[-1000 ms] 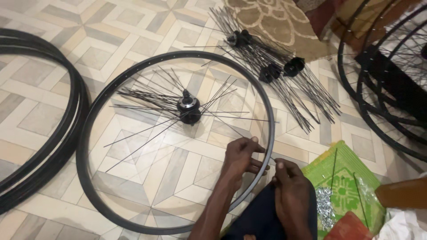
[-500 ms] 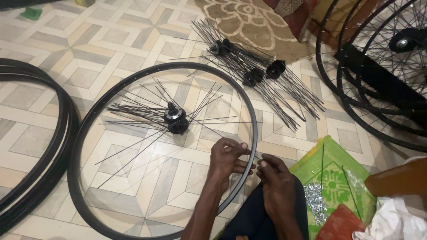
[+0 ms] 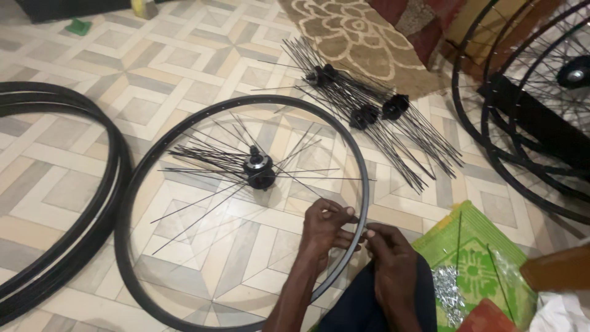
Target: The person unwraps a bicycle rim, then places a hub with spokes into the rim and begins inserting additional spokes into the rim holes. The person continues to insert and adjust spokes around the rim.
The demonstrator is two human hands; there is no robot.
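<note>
A patterned tile floor [image 3: 203, 55] lies open at the upper left. A black bicycle rim [image 3: 132, 184] lies flat at centre, its hub [image 3: 259, 169] inside with loose spokes fanning out. Stacked tyres [image 3: 92, 203] touch the rim's left edge. Spoked hub bundles [image 3: 369, 114] lie just past its upper right. At the rim's right edge, the left hand [image 3: 326, 226] grips the rim, and the right hand [image 3: 388, 246] pinches at it.

Glossy black metal rim [image 3: 184, 126], thin metal spokes [image 3: 203, 157].
</note>
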